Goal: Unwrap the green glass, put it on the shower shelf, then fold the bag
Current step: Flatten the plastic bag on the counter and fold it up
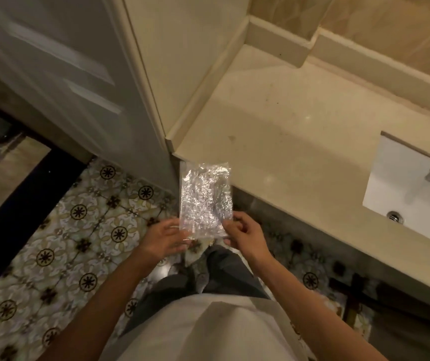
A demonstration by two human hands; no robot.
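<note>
The bag [205,199] is see-through plastic, crinkly and shiny, and shaped like a tall flat rectangle. It is held up in the air over the floor [83,230], just in front of the near left corner of the desk [286,131], and it touches neither one. The left hand [163,239] holds the bag's bottom left corner, with the fingers curled behind the plastic in a closed grip. The right hand [242,234] pinches the bottom right corner between thumb and fingers, so its grip is closed on the bag too. The desk is smooth, pale cream stone with a raised lip along its back and left edges. A white square sink [401,194] sits in the desk near its right edge, with a round metal drain. The floor has tiles with dark flower shapes on them. A white door [60,74] with sunken panels stands to the left of the desk. The person wears a white shirt and dark trousers.
</note>
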